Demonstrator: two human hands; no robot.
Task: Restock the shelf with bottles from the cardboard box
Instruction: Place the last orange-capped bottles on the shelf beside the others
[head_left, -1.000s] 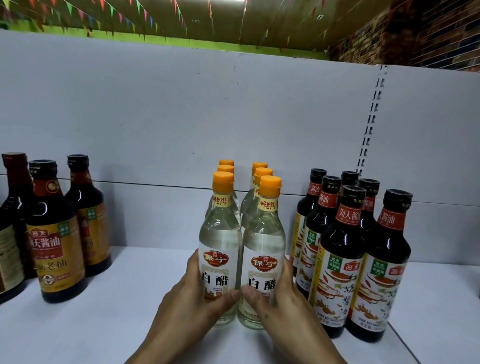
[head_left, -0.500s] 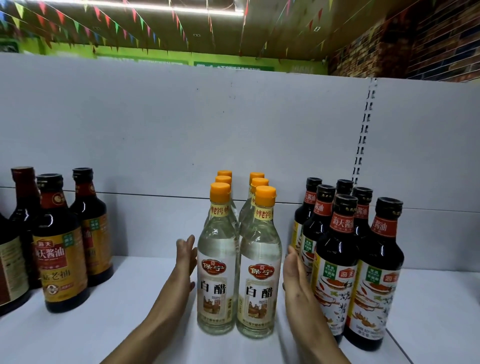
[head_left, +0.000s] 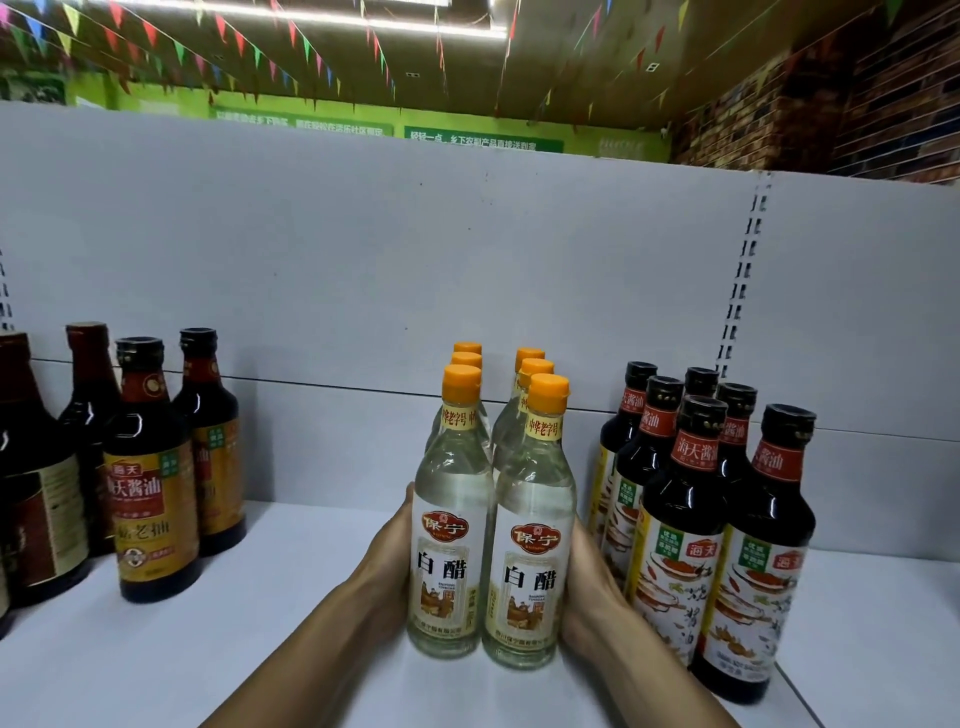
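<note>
Flanking the front vinegar bottles (head_left: 488, 551): left hand (head_left: 387, 561), right hand (head_left: 589, 587)

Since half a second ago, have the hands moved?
Yes. Both hands, left hand and right hand, closed inward onto the front vinegar bottles.

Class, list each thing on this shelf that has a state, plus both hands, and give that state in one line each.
Front two vinegar bottles: upright, capped, pressed between the hands.
Rear vinegar bottles: upright, capped, lined up behind.
Left hand: flat against the left front bottle.
Right hand: flat against the right front bottle.
Right soy sauce bottles: upright, capped, clustered.
Left dark bottles: upright, capped.
</note>
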